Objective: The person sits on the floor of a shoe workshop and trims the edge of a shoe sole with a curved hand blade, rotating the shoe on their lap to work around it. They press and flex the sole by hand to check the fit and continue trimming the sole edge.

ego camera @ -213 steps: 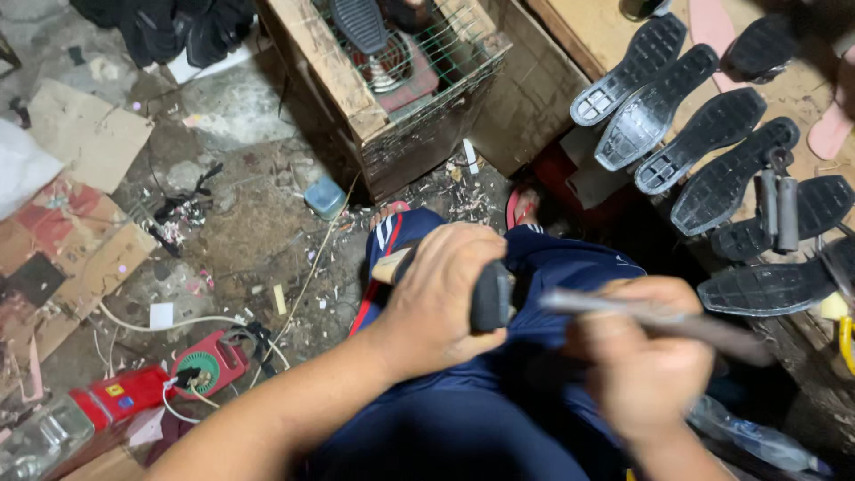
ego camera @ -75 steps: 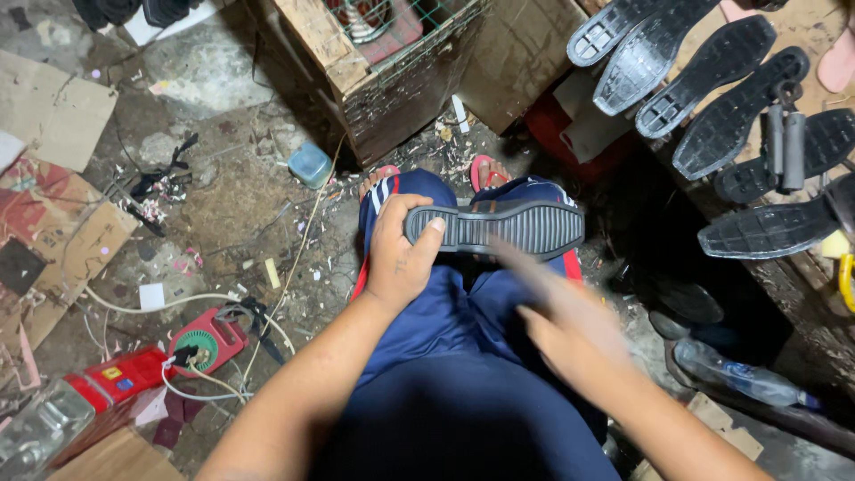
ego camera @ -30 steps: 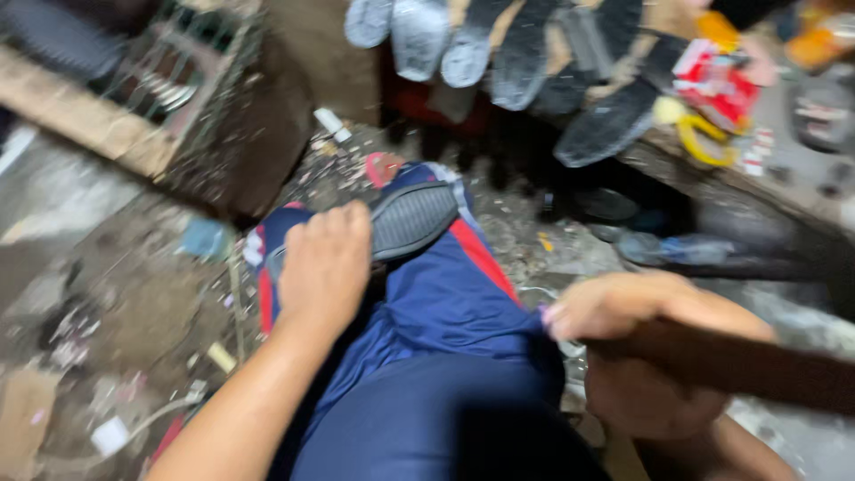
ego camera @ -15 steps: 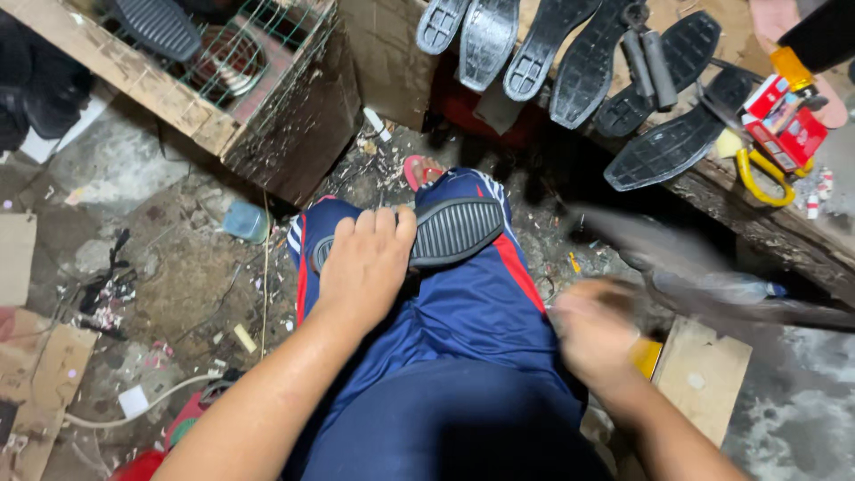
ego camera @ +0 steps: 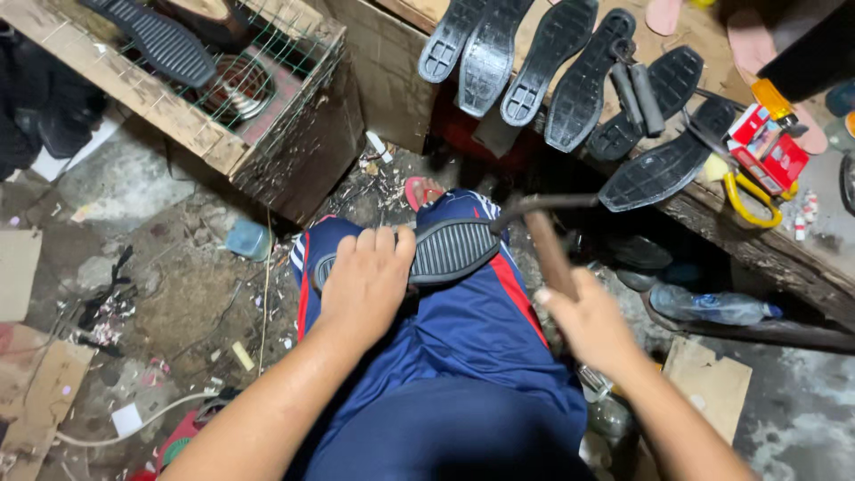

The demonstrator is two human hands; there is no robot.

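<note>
A black ribbed shoe sole point(ego camera: 450, 249) lies across my knees, on blue trousers with red stripes. My left hand point(ego camera: 367, 283) presses down on its left half, fingers over the top edge. My right hand point(ego camera: 590, 322) grips the wooden handle of a hammer point(ego camera: 545, 233). The dark hammer head hangs just right of the sole's right end, close above my right knee.
Several black soles point(ego camera: 559, 71) lie in a row on a wooden bench at the top right, with a red box point(ego camera: 768, 150) and yellow-handled pliers point(ego camera: 741, 189). A wire-mesh wooden crate point(ego camera: 254, 98) stands at the upper left. A plastic bottle point(ego camera: 708, 305) and cardboard lie on the dirty floor.
My right hand has come up from my right side with the hammer, and its head now sits by the sole's right end. My left hand stays on the sole.
</note>
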